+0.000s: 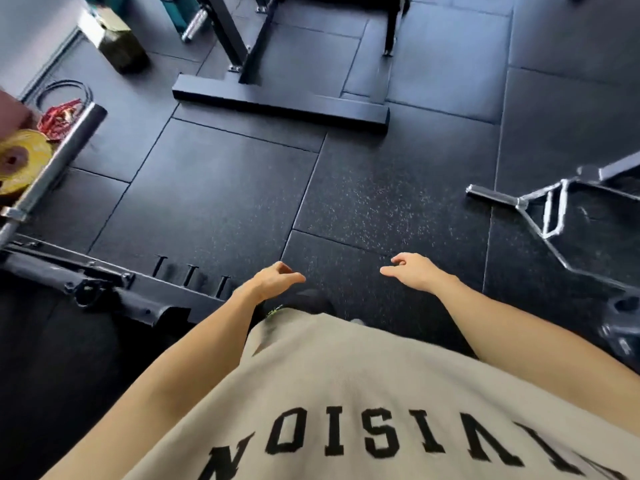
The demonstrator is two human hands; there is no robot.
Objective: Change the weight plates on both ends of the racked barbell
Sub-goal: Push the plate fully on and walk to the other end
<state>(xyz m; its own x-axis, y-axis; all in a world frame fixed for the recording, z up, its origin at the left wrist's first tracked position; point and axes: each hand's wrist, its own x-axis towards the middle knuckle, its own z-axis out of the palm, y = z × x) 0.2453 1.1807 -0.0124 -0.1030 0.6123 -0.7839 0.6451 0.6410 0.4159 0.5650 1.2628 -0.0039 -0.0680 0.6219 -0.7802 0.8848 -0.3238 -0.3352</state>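
Nothing is held: the left hand [273, 280] and right hand [412, 271] are seen with fingers loosely curled, each grip empty, above a floor [214, 202] of black speckled rubber tiles. One bare, smooth steel barbell sleeve [59, 161] is seen at the floor's left edge, with one yellow round weight plate [20, 161] just beside it. One angular chrome bar [550, 216] lies toward the right edge.

Bare steel barbell sleeve [59, 161] beside yellow plate [21, 161]

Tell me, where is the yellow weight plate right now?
The yellow weight plate sits at the far left edge of the head view, just left of the bare barbell sleeve and below a red bundle, well away from both empty hands.
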